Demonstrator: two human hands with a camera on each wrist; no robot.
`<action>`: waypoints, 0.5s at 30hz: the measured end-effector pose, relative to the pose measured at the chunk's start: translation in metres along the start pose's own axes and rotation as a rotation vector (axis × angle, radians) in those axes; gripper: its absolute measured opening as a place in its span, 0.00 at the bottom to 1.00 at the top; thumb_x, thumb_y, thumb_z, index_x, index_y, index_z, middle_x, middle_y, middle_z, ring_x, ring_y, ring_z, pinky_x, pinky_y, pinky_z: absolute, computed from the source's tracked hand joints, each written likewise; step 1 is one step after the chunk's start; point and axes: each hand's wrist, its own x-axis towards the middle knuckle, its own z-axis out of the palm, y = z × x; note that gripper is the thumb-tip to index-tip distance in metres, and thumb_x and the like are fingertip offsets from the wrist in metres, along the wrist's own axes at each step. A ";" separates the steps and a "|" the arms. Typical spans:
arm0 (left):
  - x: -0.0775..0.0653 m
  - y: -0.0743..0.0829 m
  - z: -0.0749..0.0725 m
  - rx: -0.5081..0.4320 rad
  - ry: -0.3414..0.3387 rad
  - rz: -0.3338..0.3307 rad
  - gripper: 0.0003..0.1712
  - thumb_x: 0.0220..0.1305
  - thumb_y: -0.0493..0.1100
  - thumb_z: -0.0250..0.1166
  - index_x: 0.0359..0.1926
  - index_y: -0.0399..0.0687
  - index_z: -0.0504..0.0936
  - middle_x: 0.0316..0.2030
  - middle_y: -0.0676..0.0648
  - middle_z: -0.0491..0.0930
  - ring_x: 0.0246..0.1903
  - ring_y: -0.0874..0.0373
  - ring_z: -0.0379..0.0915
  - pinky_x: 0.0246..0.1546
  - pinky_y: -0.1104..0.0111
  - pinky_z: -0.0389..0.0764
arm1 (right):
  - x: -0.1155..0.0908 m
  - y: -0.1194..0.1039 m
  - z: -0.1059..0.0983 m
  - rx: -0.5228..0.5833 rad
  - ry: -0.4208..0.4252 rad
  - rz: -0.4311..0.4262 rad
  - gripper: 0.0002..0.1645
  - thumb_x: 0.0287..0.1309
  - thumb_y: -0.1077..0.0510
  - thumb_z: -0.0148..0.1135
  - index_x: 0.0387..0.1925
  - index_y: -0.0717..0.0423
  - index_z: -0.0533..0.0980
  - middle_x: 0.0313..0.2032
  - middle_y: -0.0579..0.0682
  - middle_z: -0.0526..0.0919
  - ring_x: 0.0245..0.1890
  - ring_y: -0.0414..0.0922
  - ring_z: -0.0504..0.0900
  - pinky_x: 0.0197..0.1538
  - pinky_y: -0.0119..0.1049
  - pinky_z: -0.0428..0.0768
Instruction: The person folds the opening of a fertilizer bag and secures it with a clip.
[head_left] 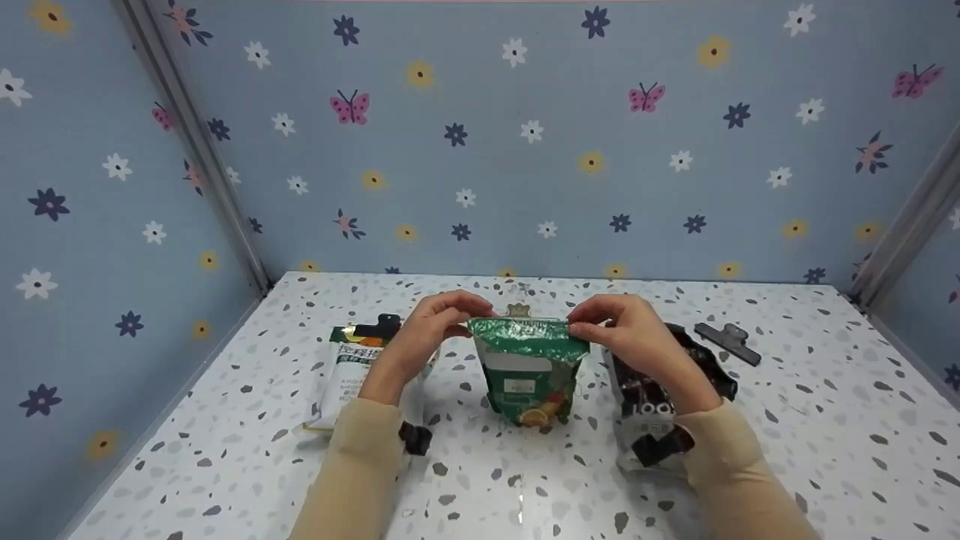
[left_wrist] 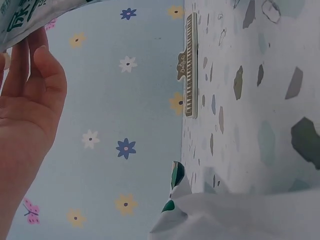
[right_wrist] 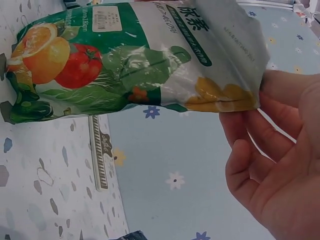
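A green pouch (head_left: pixel 532 373) printed with an orange and a tomato stands upright mid-table. My left hand (head_left: pixel 478 310) pinches its top left corner and my right hand (head_left: pixel 579 325) pinches its top right corner. Both hold the folded top edge taut between them. The right wrist view shows the green pouch (right_wrist: pixel 125 55) from its printed side, with my right hand (right_wrist: pixel 252 112) at its top edge. In the left wrist view my left hand (left_wrist: pixel 31 47) touches the pouch's corner (left_wrist: pixel 27 15).
A brown toothed clip (head_left: pixel 517 310) lies just behind the pouch; the same clip (left_wrist: pixel 189 65) shows by the back wall. A white bag (head_left: pixel 346 375) with black clips lies left, a dark bag (head_left: pixel 660 397) right, and a loose black clip (head_left: pixel 727 342) far right.
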 end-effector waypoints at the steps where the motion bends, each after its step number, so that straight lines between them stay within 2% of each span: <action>1: 0.000 0.001 0.001 -0.004 0.006 0.002 0.17 0.74 0.36 0.49 0.51 0.41 0.83 0.51 0.42 0.81 0.53 0.48 0.76 0.53 0.55 0.75 | 0.000 0.000 0.001 -0.007 0.000 -0.002 0.11 0.63 0.54 0.68 0.45 0.54 0.84 0.40 0.46 0.86 0.39 0.48 0.82 0.43 0.43 0.79; 4: 0.001 0.003 0.004 0.023 0.016 0.004 0.14 0.76 0.44 0.55 0.51 0.42 0.83 0.49 0.42 0.82 0.52 0.49 0.77 0.54 0.56 0.75 | 0.002 -0.001 0.004 -0.013 0.011 -0.008 0.09 0.62 0.57 0.69 0.43 0.54 0.84 0.39 0.47 0.86 0.37 0.49 0.82 0.41 0.42 0.79; 8: 0.001 0.003 0.010 0.152 0.020 -0.004 0.17 0.70 0.51 0.65 0.50 0.45 0.85 0.48 0.46 0.82 0.48 0.51 0.78 0.53 0.57 0.76 | 0.004 -0.001 0.009 -0.005 0.033 -0.015 0.06 0.61 0.60 0.69 0.40 0.54 0.83 0.36 0.47 0.85 0.37 0.50 0.81 0.40 0.42 0.79; 12: 0.003 0.001 0.015 0.252 0.054 0.014 0.15 0.67 0.51 0.67 0.46 0.47 0.88 0.45 0.48 0.83 0.42 0.51 0.76 0.47 0.52 0.77 | 0.004 -0.001 0.012 -0.005 0.051 -0.023 0.04 0.61 0.62 0.68 0.38 0.54 0.82 0.36 0.47 0.85 0.38 0.48 0.82 0.41 0.43 0.79; 15: 0.006 -0.001 0.019 0.277 0.095 0.025 0.13 0.67 0.50 0.68 0.43 0.48 0.89 0.42 0.49 0.83 0.38 0.51 0.74 0.43 0.51 0.77 | 0.003 -0.002 0.012 -0.031 0.061 -0.038 0.04 0.62 0.62 0.67 0.39 0.54 0.82 0.37 0.46 0.84 0.40 0.46 0.81 0.42 0.43 0.79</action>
